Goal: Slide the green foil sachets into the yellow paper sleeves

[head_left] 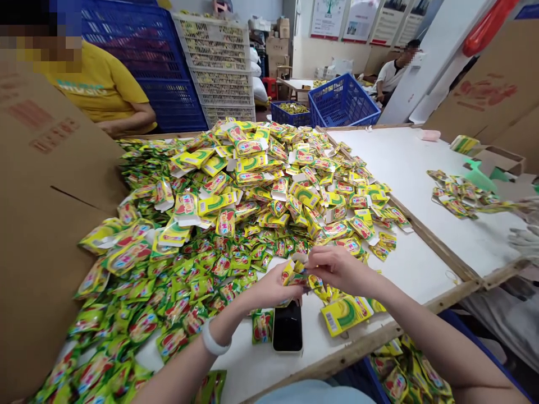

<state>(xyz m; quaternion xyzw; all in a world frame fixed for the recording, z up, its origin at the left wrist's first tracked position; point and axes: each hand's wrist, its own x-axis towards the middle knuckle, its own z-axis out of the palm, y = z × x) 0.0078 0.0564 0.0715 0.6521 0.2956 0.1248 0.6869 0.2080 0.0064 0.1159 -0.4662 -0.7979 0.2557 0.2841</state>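
My left hand is closed around a small yellow candy box, held upright above the table. At the box's top, the fingers of my right hand are pinched together; what they grip is hidden. Just below my left hand lies a phone with a dark screen, and beside it a green packet. A larger yellow box rests flat under my right forearm. Beyond both hands rises a big heap of yellow boxes, some with open white flaps. Loose green packets spread to the left.
A cardboard carton stands at the left, near a person in a yellow shirt. A wooden strip divides the white table. Below its front edge is a blue crate with packets. Another person sits farther back.
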